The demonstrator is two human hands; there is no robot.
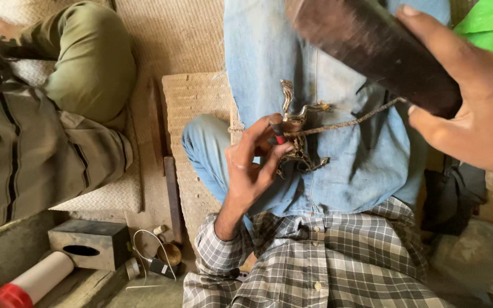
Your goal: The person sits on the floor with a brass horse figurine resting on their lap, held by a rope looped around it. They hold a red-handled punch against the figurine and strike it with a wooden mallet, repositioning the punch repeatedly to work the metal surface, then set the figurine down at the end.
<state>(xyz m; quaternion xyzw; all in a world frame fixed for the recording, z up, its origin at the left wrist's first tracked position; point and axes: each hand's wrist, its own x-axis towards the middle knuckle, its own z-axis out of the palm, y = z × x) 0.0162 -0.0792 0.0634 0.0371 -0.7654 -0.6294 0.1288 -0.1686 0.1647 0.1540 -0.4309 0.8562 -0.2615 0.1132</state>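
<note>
Fingers (269, 149) of the left hand (252, 165) are curled shut around a small brass-coloured metal figurine (299, 134) and a thin tool with a red and dark tip (278, 134), pinning both at the centre of the frame against the lap of the blue jeans (349, 154). From the figurine a twisted cord (352, 121) runs toward the upper right. There the right hand (475, 108) wraps its thumb and fingers closed around a thick, dark wooden handle (378, 48), blurred and slanting from the top centre down into the palm. A checked shirt sleeve (223, 245) covers the left forearm at the bottom of the frame.

Another person in olive trousers (87, 63) sits at the upper left on a woven mat (172, 34). At the lower left lie a dark metal block with an oval slot (89, 242), a white cylinder with a red end (29, 282), a bent wire loop (149, 245) and a small brass cup (169, 252). Something bright green (492, 23) shows at the upper right corner.
</note>
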